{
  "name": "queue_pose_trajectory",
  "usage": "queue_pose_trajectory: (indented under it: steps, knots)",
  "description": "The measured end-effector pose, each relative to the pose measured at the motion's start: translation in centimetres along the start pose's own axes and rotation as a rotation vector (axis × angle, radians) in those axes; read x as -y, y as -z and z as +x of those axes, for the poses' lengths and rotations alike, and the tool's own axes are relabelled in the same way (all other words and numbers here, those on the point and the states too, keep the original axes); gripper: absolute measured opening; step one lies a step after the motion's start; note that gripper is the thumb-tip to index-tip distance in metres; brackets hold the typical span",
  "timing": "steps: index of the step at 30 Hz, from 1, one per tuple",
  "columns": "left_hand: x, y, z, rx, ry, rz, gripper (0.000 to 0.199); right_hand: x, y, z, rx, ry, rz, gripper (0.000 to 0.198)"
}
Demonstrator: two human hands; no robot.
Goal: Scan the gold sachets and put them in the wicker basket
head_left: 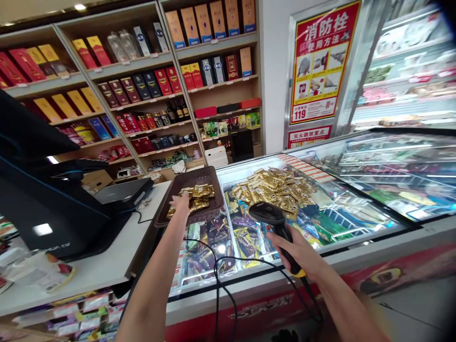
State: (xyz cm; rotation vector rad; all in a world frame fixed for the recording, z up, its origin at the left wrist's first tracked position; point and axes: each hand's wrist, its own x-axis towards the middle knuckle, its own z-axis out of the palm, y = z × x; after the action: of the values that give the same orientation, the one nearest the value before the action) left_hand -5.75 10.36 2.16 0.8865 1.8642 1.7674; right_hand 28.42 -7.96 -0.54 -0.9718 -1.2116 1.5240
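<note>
Holding a barcode scanner (269, 213) over the freezer (392, 247), right hand (295, 247) with fingers wrapped round the handle. Left hand (181, 203) is down in the basket (195, 176) at some gold packets (201, 191); can't tell if those fingers are clamped on one. Progress-wise I'd guess partway: small batch in the basket, way bigger gold pile (274, 187) on the freezer glass. No clue which are scanned.

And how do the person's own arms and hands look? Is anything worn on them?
The left hand and the right hand show no gloves. Both forearms are uncovered, with no sleeve in view, and no watch or bracelet is visible at either wrist. Rings cannot be judged at this sharpness.
</note>
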Motion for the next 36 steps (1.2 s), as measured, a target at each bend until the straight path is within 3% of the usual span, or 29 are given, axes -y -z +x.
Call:
queue_pose_trajectory:
  steps: [3,5,7,10,12,15,21,24,30,36]
  knots:
    - [0.3,-2.3,-2.5,-0.062,-0.199,0.17,0.06,-0.1,1.0,0.2,-0.056,0.01,0.037,0.045]
    - [0.6,-4.5,-5.0,0.054,-0.402,0.284,0.048,-0.1,1.9,0.2,-0.107,0.009,0.055,0.047]
    - [0.9,-7.0,-7.8,0.268,-0.536,0.352,0.034,-0.1,2.9,0.2,-0.151,0.012,0.081,0.048]
    - [1.3,-10.9,-12.0,0.566,-0.533,0.412,0.017,0.0,4.4,-0.3,-0.195,0.027,0.116,0.05]
    - [1.6,-13.4,-14.3,0.654,-0.447,0.445,0.02,-0.1,5.4,-0.8,-0.213,0.034,0.119,0.05]
    - [2.0,-16.7,-17.1,0.636,-0.37,0.602,0.035,-0.3,6.7,-1.4,-0.238,0.034,0.112,0.048]
    - [3.6,-20.9,-20.0,0.359,-0.376,0.821,0.082,-0.5,8.4,-2.2,-0.291,0.037,0.154,0.05]
    - [4.0,-21.4,-19.7,0.342,-0.34,0.777,0.073,-0.6,8.7,-2.4,-0.315,0.037,0.152,0.052]
    - [3.1,-19.2,-17.0,0.375,-0.23,0.518,0.018,-0.1,8.3,-2.6,-0.292,0.037,0.129,0.049]
    - [2.6,-13.3,-15.1,0.622,-0.156,-0.012,0.027,0.5,6.1,-2.3,-0.167,0.047,0.078,0.044]
